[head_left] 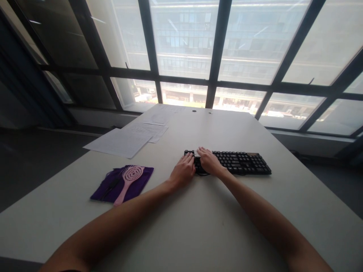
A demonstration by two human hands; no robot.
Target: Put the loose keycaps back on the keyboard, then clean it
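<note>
A black keyboard (241, 162) lies across the middle of the white table. My left hand (183, 170) rests on its left end, fingers stretched out flat and holding nothing. Just beside it, my right hand (210, 160) presses a small white piece, like a tissue or wipe (196, 153), onto the keys near the upper left. The fingers are together over the white piece and hide most of it. Part of a cable shows at the keyboard's front edge, between the hands.
To the left, a pink hairbrush (132, 175) lies on a purple cloth pouch (113, 181) with a dark object beside it. Several paper sheets (119, 141) lie farther back. The white table (187, 234) reaches toward large windows (184, 45).
</note>
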